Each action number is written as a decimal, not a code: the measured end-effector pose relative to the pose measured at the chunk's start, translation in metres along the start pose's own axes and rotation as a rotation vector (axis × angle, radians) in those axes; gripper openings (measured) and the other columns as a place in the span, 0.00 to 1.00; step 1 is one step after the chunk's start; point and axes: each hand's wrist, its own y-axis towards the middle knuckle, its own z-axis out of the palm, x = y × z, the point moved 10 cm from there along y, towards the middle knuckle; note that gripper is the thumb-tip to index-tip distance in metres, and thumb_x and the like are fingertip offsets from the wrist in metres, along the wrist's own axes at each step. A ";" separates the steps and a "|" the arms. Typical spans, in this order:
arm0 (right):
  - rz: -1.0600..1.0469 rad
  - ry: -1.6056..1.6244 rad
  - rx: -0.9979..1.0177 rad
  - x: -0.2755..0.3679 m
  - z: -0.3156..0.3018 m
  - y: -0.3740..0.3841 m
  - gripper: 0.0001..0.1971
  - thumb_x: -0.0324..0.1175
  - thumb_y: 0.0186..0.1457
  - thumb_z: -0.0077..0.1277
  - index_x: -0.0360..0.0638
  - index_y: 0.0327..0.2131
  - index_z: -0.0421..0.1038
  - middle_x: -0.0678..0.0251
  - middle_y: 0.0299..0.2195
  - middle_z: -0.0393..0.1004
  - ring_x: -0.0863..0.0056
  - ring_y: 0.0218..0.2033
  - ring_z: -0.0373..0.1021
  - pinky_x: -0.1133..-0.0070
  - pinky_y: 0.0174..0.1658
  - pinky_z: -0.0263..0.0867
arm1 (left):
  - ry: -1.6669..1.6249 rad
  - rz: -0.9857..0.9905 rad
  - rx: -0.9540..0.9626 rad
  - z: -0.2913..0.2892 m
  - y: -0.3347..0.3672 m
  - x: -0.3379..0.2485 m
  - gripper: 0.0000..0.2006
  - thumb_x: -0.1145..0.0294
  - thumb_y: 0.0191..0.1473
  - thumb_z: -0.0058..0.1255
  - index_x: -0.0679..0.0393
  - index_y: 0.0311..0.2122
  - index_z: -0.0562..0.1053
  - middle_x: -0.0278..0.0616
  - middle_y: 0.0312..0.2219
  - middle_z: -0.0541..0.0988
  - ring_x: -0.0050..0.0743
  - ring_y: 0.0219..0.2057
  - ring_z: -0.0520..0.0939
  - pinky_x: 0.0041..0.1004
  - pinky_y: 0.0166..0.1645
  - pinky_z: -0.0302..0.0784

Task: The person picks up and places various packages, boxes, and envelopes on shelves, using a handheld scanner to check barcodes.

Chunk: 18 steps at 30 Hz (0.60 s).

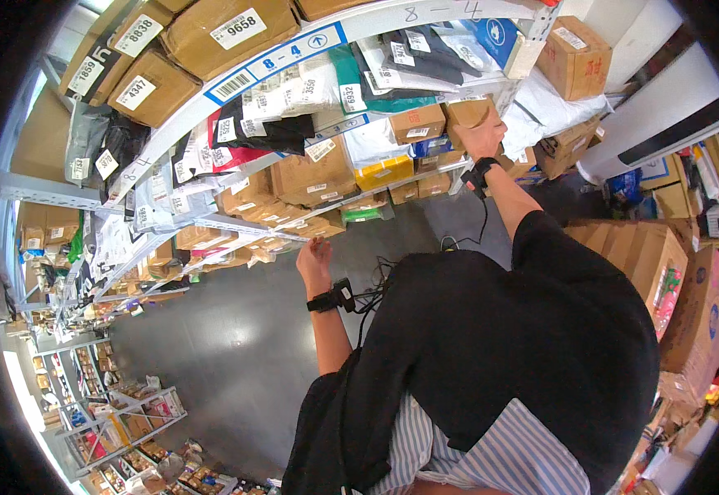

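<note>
My right hand [481,139] reaches to the shelf's right end and grips a small brown cardboard box [468,110]. Its fingers lie over the box's front and side; the far side of the box is hidden. Beside that box, to the left, is another small carton [417,124] with a white label. My left hand [315,262] hangs in front of the lower shelf edge, fingers loosely bent and a little apart, holding nothing. Both wrists wear black straps with small devices, and cables [368,293] run from them.
Metal shelving [293,54] packed with labelled cartons and plastic mailers curves across the top and left. A white column [664,115] stands at the right. Large cartons [636,256] are stacked beside me. Grey floor [219,330] lies to my left, with more racks [129,412] beyond.
</note>
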 end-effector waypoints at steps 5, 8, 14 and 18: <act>-0.042 -0.004 -0.052 0.007 0.014 0.017 0.52 0.44 0.26 0.67 0.48 0.58 0.50 0.44 0.51 0.54 0.47 0.52 0.54 0.63 0.55 0.55 | 0.007 -0.014 -0.065 -0.011 -0.006 -0.001 0.13 0.65 0.57 0.41 0.63 0.42 0.69 0.44 0.38 0.77 0.39 0.38 0.77 0.36 0.42 0.73; -0.017 -0.013 -0.018 -0.002 0.033 0.019 0.53 0.44 0.25 0.68 0.42 0.57 0.50 0.46 0.53 0.54 0.50 0.52 0.55 0.64 0.56 0.54 | 0.017 0.026 -0.045 -0.017 -0.003 0.002 0.12 0.65 0.56 0.42 0.62 0.40 0.70 0.44 0.38 0.77 0.39 0.37 0.78 0.37 0.42 0.73; -0.001 0.266 0.013 -0.015 0.068 -0.010 0.51 0.34 0.34 0.62 0.26 0.58 0.41 0.45 0.58 0.51 0.51 0.59 0.52 0.67 0.61 0.48 | -0.052 0.006 -0.114 -0.033 -0.020 0.008 0.10 0.67 0.55 0.44 0.63 0.37 0.72 0.43 0.36 0.77 0.38 0.35 0.78 0.35 0.39 0.74; 0.016 0.124 0.371 0.015 0.081 -0.007 0.50 0.37 0.40 0.56 0.28 0.61 0.36 0.38 0.56 0.56 0.49 0.57 0.56 0.70 0.59 0.53 | -0.110 0.004 -0.146 -0.055 -0.026 0.008 0.09 0.68 0.55 0.44 0.62 0.36 0.71 0.42 0.34 0.77 0.38 0.35 0.78 0.34 0.38 0.74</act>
